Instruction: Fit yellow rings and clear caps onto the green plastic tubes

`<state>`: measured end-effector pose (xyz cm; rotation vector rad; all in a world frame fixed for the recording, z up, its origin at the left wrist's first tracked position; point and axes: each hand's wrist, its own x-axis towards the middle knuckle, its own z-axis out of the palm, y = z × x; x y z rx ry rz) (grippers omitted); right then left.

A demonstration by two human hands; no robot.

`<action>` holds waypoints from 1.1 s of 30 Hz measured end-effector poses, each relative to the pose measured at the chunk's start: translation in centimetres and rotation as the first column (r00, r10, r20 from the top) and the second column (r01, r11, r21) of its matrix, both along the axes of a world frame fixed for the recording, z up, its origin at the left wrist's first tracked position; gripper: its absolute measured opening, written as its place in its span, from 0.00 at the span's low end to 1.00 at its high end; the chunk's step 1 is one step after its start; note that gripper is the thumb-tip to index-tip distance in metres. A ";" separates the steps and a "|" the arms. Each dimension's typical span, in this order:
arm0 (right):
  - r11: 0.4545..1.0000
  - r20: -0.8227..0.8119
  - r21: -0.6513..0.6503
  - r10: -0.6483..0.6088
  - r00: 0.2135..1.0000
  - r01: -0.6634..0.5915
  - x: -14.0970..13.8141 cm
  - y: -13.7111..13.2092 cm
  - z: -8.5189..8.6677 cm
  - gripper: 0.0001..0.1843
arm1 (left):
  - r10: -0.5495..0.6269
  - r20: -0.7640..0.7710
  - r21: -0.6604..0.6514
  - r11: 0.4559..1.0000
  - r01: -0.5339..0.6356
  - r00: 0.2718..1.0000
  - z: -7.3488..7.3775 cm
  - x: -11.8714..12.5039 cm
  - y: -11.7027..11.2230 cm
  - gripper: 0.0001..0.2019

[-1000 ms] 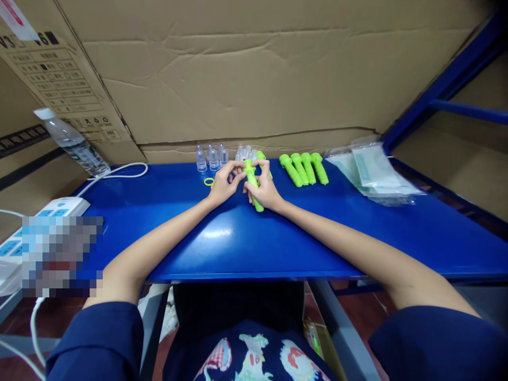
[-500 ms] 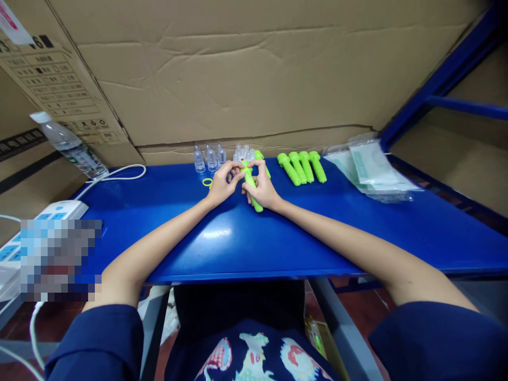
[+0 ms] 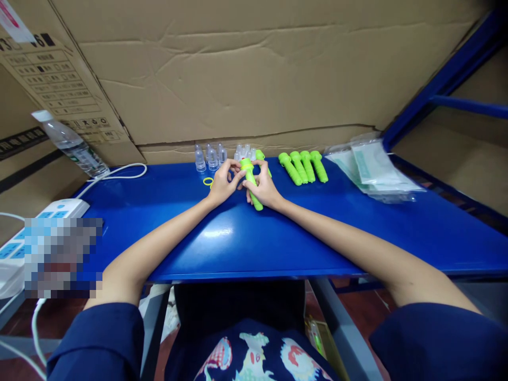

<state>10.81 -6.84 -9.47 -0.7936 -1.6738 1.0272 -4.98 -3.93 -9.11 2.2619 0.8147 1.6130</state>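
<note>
My right hand [image 3: 266, 189] grips a bright green plastic handle-shaped part [image 3: 251, 182], tilted with its thick head up and away from me. My left hand [image 3: 222, 185] pinches at the head of that same part with thumb and fingertips. Both hands rest near the middle back of the blue table [image 3: 278, 238]. A small yellow ring [image 3: 208, 181] lies just left of my left hand. Another green part [image 3: 261, 155] shows partly behind my right hand.
Several green parts [image 3: 304, 167] lie in a row to the right, with clear plastic bags [image 3: 373, 169] beyond. Small clear caps [image 3: 210, 156] stand at the back. A water bottle [image 3: 71, 143], white cable and power strip [image 3: 59, 209] sit at left. Cardboard walls the back.
My hands stay in place on the green part; only the fingertips at its head shift slightly. The view moves a little.
</note>
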 end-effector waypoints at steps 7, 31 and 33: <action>0.999 -0.025 -0.022 0.031 0.999 -0.031 0.1 0.2 0.0 0.24 | 0.027 -0.029 0.118 0.993 -0.023 0.999 0.5 0.0 -0.4 0.14; 0.995 -0.016 -0.096 -0.006 1.000 0.004 0.1 0.0 0.3 0.31 | 0.035 -0.016 0.078 0.996 -0.034 0.999 0.1 -0.3 0.1 0.10; 0.993 -0.037 -0.116 -0.003 0.999 -0.001 0.0 0.0 0.5 0.32 | 0.050 -0.012 0.078 0.996 -0.049 0.999 0.1 -0.3 0.0 0.09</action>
